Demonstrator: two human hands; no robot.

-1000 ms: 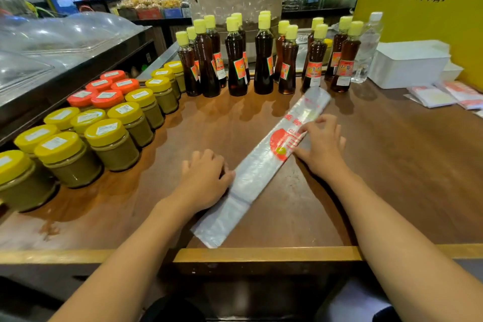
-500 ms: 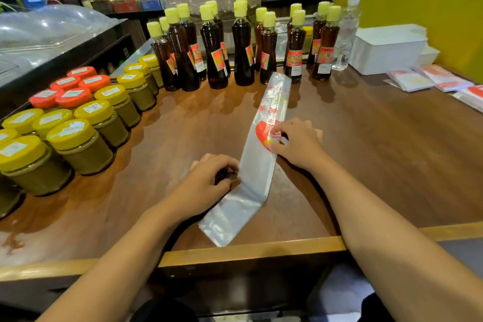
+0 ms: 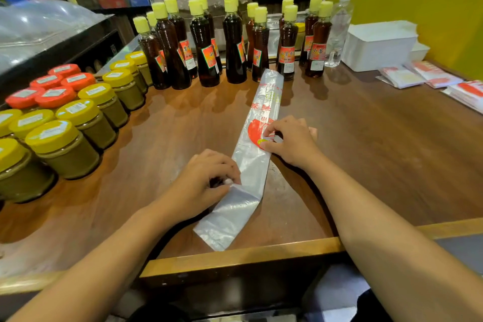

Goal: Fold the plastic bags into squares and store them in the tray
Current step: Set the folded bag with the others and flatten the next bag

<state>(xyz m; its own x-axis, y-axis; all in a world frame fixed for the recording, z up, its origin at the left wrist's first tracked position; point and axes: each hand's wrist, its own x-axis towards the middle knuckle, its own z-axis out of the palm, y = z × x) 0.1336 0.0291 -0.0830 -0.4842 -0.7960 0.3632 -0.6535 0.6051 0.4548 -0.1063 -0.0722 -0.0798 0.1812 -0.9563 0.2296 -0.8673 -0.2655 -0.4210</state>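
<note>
Clear plastic bag with red print (image 3: 257, 154), already narrowed to a long strip, lying diagonally on the brown wooden bench (image 3: 379, 144) with its near end almost at the front edge and its far end reaching toward the row of dark sauce bottles with yellow caps (image 3: 232, 44). Left hand (image 3: 202, 184) curled at the strip's left edge, fingertips pinching up a bit of film there, probably to start the next fold. Right hand (image 3: 288, 140) clamped lightly on the red printed patch, thumb and fingers nipping the plastic, likely to anchor the slippery strip so it doesn't skate around. Strip kept flat and straight, presumably so the end-over-end folds come out square. White rectangular plastic tray (image 3: 379, 46) parked well apart at the far right, with folded bags in small flat squares (image 3: 402, 77) lying beside it on the bench rather than inside. Can't tell whether anything's in the tray yet.
</note>
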